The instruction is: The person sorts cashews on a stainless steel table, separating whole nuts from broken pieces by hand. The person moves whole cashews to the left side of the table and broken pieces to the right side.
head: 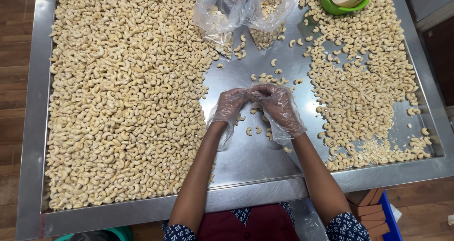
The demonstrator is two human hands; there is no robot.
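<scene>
Two clear plastic bags (222, 19) (269, 14) at the top middle of the steel tray (246, 160), both part full of cashews, mouths slumped open. Green bowl (338, 5) top right with a tan card piece inside. Huge cashew heap (123, 94) on the left, thinner spread (364, 85) on the right. Both gloved: left hand (230, 105) and right hand (276, 104) fingertips touching over a few loose cashews (257, 127), probably pinching one, too blurry to tell.

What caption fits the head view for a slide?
Gloved left hand and right hand meet over loose cashews on a steel table.
</scene>
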